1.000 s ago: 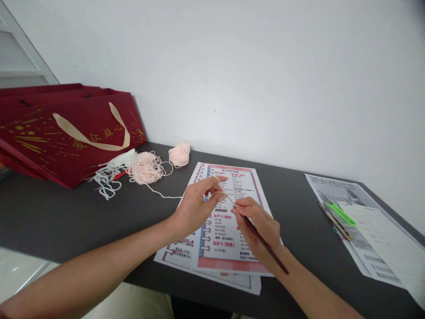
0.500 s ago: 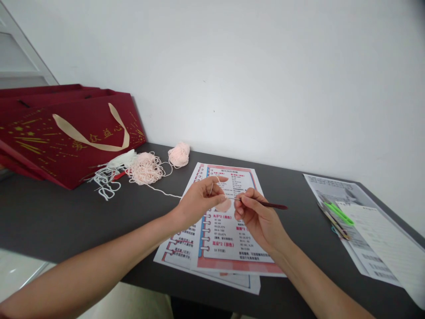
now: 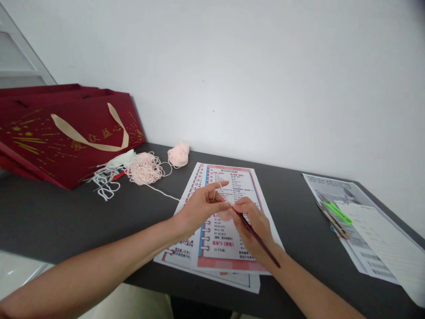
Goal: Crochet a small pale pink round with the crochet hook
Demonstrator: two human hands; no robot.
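My left hand (image 3: pixel 201 206) pinches a thin pale pink yarn strand (image 3: pixel 162 192), looped over its raised forefinger. My right hand (image 3: pixel 254 223) grips a dark red crochet hook (image 3: pixel 260 241), its tip meeting the yarn at my left fingertips and its handle pointing back along my wrist. Both hands hover over a printed pattern sheet (image 3: pixel 232 181) with red borders. The strand trails left across the table to a loose pink yarn tangle (image 3: pixel 144 167).
A small pink yarn ball (image 3: pixel 178 154) and white yarn (image 3: pixel 108 177) lie by a dark red gift bag (image 3: pixel 66 133) at the left. Papers (image 3: pixel 365 221) with green-handled scissors (image 3: pixel 338 212) sit at the right. The dark table (image 3: pixel 66 212) meets a white wall behind.
The hook swung from pointing sideways to the right back to slanting along my right wrist. My hands closed together and my left forefinger straightened out.
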